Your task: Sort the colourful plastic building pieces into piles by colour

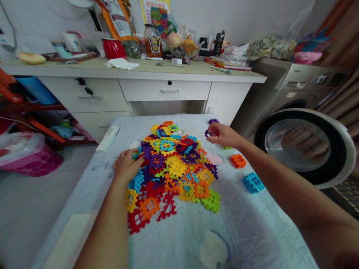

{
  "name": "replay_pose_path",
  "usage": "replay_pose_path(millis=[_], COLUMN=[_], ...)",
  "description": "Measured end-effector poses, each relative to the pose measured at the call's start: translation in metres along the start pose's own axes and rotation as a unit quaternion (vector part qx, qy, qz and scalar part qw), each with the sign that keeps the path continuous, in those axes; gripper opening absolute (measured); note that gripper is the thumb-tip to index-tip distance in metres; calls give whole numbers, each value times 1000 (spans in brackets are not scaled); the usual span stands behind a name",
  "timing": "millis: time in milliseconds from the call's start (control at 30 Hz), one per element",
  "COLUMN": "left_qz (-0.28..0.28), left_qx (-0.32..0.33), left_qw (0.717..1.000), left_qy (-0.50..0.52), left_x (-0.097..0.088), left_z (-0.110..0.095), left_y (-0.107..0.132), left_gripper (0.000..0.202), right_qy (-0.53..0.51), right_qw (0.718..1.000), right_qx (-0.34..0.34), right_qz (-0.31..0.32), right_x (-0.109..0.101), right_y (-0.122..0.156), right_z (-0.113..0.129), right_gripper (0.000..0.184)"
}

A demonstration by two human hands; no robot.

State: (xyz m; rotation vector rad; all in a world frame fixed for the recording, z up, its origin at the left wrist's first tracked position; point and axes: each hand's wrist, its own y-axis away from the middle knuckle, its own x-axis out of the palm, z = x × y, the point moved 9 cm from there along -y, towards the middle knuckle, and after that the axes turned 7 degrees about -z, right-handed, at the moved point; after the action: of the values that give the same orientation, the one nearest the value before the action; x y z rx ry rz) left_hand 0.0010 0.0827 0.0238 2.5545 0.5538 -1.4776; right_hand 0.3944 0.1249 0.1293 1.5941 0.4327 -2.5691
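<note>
A heap of interlocking plastic building pieces [176,166] in red, orange, yellow, green, blue and purple lies on a cloth-covered table. My left hand [126,165] rests at the heap's left edge, thumb and fingers apart, touching blue and purple pieces there. Right of the heap, my right hand [223,135] pinches a small purple piece [207,133] at its fingertips. Just beyond it lies another purple piece [214,121]. Nearer me sit an orange stack [238,161] and a blue stack [253,183], with a green piece [227,148] partly hidden by my right hand.
A white cabinet [165,85] stands behind the table, its top crowded with a jar [153,41], a red pot [114,49] and books [228,63]. At right is a washing machine with its round door [305,148] open. A pink bin [34,156] stands left.
</note>
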Motion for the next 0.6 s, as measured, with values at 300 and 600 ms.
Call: replay_pose_path(millis=[300, 600], left_qz=[-26, -31], left_qx=[23, 21], left_qw=[999, 999], left_qy=[2, 7], left_x=[5, 6], left_z=[5, 9], left_y=[-5, -5], left_gripper=[48, 44], right_qy=[146, 187], right_qw=[949, 941], right_qx=[247, 260], right_qz=[-129, -111], right_x=[-30, 11], right_y=[-90, -109], right_z=[-117, -142], right_gripper=[37, 47])
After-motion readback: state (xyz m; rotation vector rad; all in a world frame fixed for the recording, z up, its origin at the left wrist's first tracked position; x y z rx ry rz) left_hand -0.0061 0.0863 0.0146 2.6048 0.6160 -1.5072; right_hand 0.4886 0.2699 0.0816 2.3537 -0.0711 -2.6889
